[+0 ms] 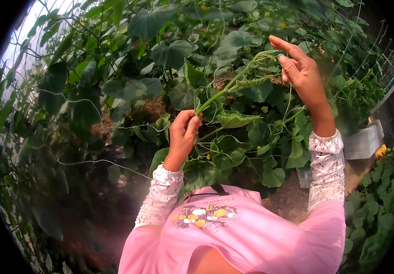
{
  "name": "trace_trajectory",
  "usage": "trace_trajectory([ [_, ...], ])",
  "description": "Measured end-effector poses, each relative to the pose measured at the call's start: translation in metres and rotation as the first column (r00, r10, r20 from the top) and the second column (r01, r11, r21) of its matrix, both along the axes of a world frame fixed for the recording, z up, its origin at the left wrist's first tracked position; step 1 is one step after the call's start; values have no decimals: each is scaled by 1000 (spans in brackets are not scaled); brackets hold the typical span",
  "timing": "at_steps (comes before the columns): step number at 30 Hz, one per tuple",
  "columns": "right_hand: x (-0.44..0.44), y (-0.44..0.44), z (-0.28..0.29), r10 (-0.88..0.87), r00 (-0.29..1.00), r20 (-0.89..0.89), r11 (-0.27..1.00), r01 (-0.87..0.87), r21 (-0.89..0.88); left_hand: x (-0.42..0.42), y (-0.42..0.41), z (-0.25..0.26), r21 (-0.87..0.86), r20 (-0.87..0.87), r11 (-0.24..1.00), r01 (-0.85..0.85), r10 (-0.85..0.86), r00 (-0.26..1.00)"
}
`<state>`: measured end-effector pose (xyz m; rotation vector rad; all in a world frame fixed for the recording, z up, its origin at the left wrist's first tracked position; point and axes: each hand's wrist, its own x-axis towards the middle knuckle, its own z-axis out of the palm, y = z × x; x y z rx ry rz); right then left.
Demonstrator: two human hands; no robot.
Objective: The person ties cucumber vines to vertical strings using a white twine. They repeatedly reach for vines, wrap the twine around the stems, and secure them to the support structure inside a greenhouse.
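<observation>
My left hand (184,132) pinches the stem of a green climbing vine (222,91), likely cucumber, between thumb and fingers. From there the vine slants up to the right, with crinkled young leaves (238,118) along it. Its curled growing tip (265,59) reaches the thumb of my right hand (299,73). The right index finger is stretched out, apart from the thumb, and the other fingers are bent. A thin strand (290,93) hangs below those bent fingers; whether they hold it is hidden. Pale twine (149,126) runs in from the left towards my left hand.
Dense leafy plants (171,53) with small yellow flowers fill the far side. Another slack length of twine (95,161) crosses at left. Upright strings (349,37) stand at right. A translucent plastic crate (359,142) and a white basket (304,178) stand near bare soil (287,198).
</observation>
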<state>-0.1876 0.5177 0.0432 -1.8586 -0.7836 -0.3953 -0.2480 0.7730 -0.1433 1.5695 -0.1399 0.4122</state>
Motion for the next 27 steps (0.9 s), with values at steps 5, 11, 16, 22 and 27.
trace_trajectory([
  [5, 3, 11, -16, 54, 936, 348, 975, 27, -222, -5, 2, -1, -13, 11, 1000, -8, 8, 1000],
  [11, 6, 27, -24, 127, 913, 387, 935, 20, -353, -18, 12, -5, -39, -14, 999, -36, 35, 999],
  [16, 26, 30, -26, -68, 907, 416, 990, 113, -84, -27, 14, -6, -24, -24, 997, -69, 68, 997],
  [22, 41, 90, 1, 407, 900, -156, 859, -319, 400, -26, 10, -14, 19, -50, 999, 26, -25, 998],
  [27, 79, 96, -24, 999, -52, -10, -33, -770, 637, -24, 15, -19, -187, -92, 982, -14, -3, 996],
])
